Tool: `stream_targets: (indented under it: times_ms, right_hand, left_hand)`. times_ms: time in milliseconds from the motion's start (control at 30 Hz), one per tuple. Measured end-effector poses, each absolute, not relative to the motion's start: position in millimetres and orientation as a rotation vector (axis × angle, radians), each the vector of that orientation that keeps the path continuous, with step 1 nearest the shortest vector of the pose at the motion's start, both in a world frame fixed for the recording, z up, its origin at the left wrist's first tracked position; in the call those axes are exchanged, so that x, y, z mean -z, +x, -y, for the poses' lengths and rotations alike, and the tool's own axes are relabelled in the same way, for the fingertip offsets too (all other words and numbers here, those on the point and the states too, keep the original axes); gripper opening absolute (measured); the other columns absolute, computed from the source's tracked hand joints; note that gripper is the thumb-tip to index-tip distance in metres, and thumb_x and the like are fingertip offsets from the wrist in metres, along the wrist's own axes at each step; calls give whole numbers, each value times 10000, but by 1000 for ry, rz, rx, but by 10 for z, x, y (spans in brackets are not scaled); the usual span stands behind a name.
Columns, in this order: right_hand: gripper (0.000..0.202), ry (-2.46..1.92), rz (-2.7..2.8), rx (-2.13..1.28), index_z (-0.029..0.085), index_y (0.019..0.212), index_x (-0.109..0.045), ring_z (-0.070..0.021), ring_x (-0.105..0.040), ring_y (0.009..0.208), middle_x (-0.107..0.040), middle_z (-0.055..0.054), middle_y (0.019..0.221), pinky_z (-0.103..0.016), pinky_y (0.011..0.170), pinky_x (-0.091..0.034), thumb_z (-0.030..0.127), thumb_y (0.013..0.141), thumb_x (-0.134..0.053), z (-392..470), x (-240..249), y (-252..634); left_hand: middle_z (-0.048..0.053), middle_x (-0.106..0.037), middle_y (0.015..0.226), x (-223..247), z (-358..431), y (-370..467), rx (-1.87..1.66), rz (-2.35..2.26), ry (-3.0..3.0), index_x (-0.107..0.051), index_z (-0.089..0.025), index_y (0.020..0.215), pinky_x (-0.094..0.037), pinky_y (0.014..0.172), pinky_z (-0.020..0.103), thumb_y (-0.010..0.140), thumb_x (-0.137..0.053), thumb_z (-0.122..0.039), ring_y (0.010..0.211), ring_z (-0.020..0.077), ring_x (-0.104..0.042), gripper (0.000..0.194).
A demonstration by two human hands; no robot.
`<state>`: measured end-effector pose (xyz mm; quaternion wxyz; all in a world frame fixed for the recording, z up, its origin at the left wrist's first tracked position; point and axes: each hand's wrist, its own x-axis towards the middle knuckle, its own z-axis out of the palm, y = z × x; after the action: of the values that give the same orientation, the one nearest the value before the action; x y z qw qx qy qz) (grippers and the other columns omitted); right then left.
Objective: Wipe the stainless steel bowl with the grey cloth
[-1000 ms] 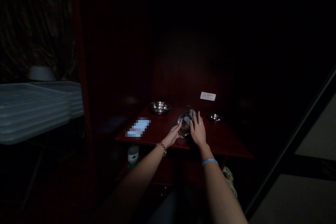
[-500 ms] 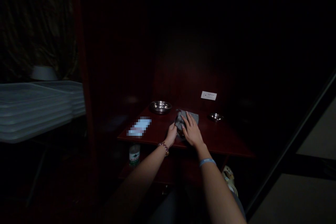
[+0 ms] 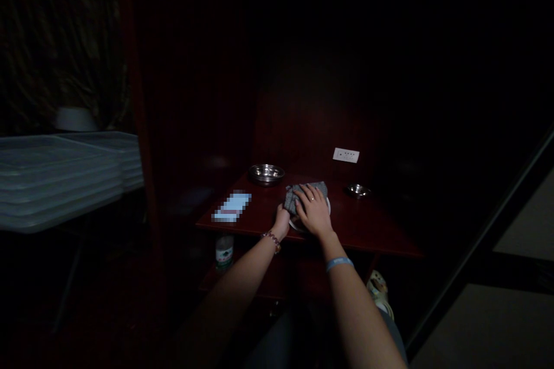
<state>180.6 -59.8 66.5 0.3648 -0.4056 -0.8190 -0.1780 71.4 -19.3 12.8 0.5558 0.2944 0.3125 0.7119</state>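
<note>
A grey cloth (image 3: pixel 294 198) lies over a round, shiny-rimmed dish (image 3: pixel 329 207) near the front of the dark red shelf (image 3: pixel 259 216). My right hand (image 3: pixel 314 212) rests on top of the cloth with its fingers spread and stretched out. At the dish's left edge, my left hand (image 3: pixel 282 221) is closed on the rim; its fingertips are hidden. Most of the dish is covered by the cloth and my right hand.
Shiny metal bowls (image 3: pixel 266 174) stand at the back left, and a small metal dish (image 3: pixel 358 191) at the right. A pixelated bright rectangle (image 3: pixel 232 207) lies on the left. Below are a bottle (image 3: pixel 224 255) and a pale shoe (image 3: pixel 378 287). Stacked plastic trays (image 3: pixel 60 184) stand far left.
The dish now shows its rim to the right and below the cloth, where it was mostly hidden before. My right hand has shifted slightly left over the cloth, which has moved with it.
</note>
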Motion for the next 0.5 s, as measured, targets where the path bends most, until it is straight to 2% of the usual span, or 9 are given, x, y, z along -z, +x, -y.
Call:
stream_targets:
  times_ms: [100, 233, 400, 500]
  right_hand:
    - [412, -1076, 2026, 431, 231, 1352, -589, -256, -389, 1401, -540, -75, 1443, -501, 1187, -268, 341, 1005, -397, 566, -659, 1829]
    - [428, -1087, 1933, 357, 218, 1364, -572, -245, -447, 1345, -555, -96, 1412, -472, 1150, -328, 361, 1018, -363, 536, -643, 1899]
    - [477, -1041, 1865, 168, 211, 1420, -508, -223, -456, 1344, -533, -105, 1432, -430, 1127, -375, 392, 1033, -294, 512, -608, 2023]
    - [520, -1010, 1867, 76, 191, 1467, -445, -221, -429, 1379, -494, -115, 1476, -439, 1156, -351, 419, 1036, -264, 481, -568, 2084]
  left_hand:
    - [51, -730, 819, -143, 168, 700, -1637, -698, 691, -666, -159, 933, -574, 711, 310, 844, -667, -358, 725, 173, -681, 218]
    - [91, -747, 880, -143, 124, 676, -1584, -629, 660, -676, -161, 958, -586, 701, 319, 898, -600, -506, 778, 201, -698, 358]
    - [122, -750, 913, -110, 74, 639, -1599, -542, 545, -684, -120, 984, -583, 784, 304, 923, -577, -484, 820, 200, -708, 384]
    - [129, -753, 974, -73, 25, 607, -1602, -454, 470, -663, -109, 1093, -571, 862, 314, 966, -515, -440, 893, 199, -710, 384]
